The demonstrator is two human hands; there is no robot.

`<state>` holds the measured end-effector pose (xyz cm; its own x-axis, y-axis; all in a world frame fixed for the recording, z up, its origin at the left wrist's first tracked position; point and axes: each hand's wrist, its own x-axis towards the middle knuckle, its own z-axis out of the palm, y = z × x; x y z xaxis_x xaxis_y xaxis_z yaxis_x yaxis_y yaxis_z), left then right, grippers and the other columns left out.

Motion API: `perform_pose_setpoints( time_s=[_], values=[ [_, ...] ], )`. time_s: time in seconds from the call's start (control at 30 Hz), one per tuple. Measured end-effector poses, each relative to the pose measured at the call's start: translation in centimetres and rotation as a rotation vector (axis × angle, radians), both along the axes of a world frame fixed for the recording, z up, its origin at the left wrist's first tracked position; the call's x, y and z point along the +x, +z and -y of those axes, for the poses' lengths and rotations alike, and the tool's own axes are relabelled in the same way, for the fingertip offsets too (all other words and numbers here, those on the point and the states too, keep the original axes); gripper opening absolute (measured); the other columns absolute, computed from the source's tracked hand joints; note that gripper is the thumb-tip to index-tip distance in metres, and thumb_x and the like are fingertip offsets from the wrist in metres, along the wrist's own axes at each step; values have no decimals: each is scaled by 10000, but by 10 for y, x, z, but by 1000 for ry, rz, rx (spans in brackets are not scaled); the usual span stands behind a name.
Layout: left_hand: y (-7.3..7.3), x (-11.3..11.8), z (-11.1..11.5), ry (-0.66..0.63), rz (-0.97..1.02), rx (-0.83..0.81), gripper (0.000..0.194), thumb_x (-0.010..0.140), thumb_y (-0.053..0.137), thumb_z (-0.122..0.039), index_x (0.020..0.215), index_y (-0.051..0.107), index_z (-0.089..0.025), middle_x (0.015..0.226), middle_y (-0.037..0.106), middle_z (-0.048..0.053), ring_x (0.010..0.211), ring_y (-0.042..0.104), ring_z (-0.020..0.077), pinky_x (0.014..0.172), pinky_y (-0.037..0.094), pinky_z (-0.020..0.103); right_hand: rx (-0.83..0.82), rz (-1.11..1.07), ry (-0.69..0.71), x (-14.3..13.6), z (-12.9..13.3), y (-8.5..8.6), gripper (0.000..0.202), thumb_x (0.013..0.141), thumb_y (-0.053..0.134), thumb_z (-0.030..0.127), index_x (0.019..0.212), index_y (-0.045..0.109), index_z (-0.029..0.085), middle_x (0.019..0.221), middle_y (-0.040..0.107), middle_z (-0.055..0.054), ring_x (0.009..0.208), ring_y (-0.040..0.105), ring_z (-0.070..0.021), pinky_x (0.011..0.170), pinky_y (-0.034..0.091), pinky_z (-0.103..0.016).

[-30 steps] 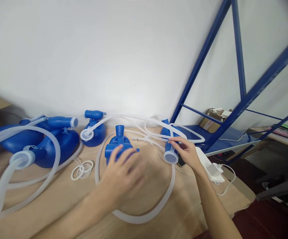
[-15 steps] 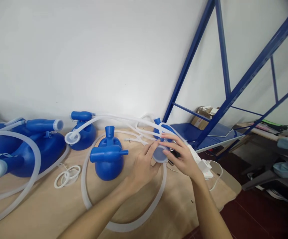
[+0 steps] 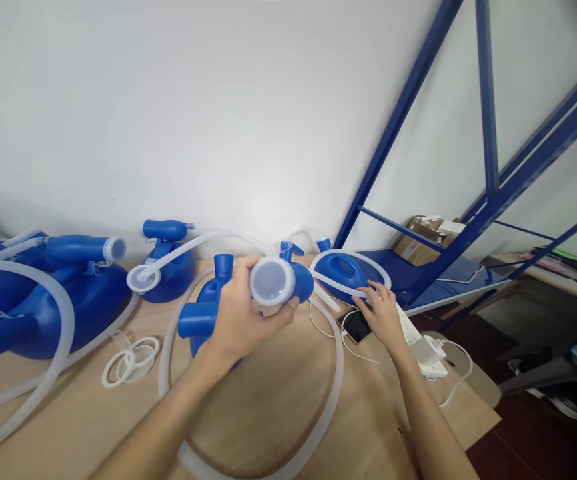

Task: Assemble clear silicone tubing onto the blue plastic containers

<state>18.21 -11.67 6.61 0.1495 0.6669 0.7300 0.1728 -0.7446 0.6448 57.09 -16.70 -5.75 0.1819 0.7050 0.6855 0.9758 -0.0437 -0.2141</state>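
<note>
My left hand (image 3: 243, 317) is wrapped round a short blue plastic tube piece (image 3: 303, 283), its translucent white cap (image 3: 271, 281) facing me. To the right, the fingertips of my right hand (image 3: 384, 317) close on a white flexible hose (image 3: 343, 285) lying across a blue jug (image 3: 339, 268). Behind my left hand, a blue jug with a sideways cylinder (image 3: 197, 320) is partly hidden. A large loop of white hose (image 3: 336, 387) lies on the table under my hands.
More blue jugs (image 3: 88, 313) with hoses stand at the left. Several white rings (image 3: 118, 369) lie near them. A phone (image 3: 356, 327) and a power strip (image 3: 408, 328) are at the right, beside a blue metal rack (image 3: 398, 113). The table's right edge is nearby.
Both hands were together at the capped piece. My left hand has brought it left and nearer; my right hand has left it and moved right to the hose over the jug.
</note>
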Motion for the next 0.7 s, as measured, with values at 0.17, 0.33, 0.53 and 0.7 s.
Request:
perform_pose_setpoints(
  time_s=[0.17,0.33,0.53,0.7],
  values=[
    [6,-13,-19,-53,-1,-206,547,750,760,-343,1205,479,-228,896,614,-33,670,582,133,594,489,245,144,-35,-69,-11,-23,54,279,977,532,440,1015,722,238,1199,698,-164,1243,569,-379,1126,347,-640],
    [9,-23,-30,-85,-164,-244,654,793,693,-267,1394,436,-256,889,629,-34,704,607,169,678,515,296,90,-184,-192,-34,-34,126,328,968,521,511,1005,698,237,875,751,-109,899,667,-329,914,482,-476],
    [8,-23,-15,70,-644,-173,473,750,679,-121,1192,558,-238,1218,649,81,984,689,292,815,540,398,-178,-401,27,-45,-45,181,528,922,552,720,848,660,209,646,685,-57,522,588,-202,608,470,-357],
    [-7,-1,-2,88,-707,-111,468,775,704,-134,1210,550,-217,1200,661,112,1123,676,354,918,534,483,-496,-693,381,-57,-58,181,633,767,768,730,1090,710,189,806,774,-87,643,731,-238,606,565,-340]
  ],
)
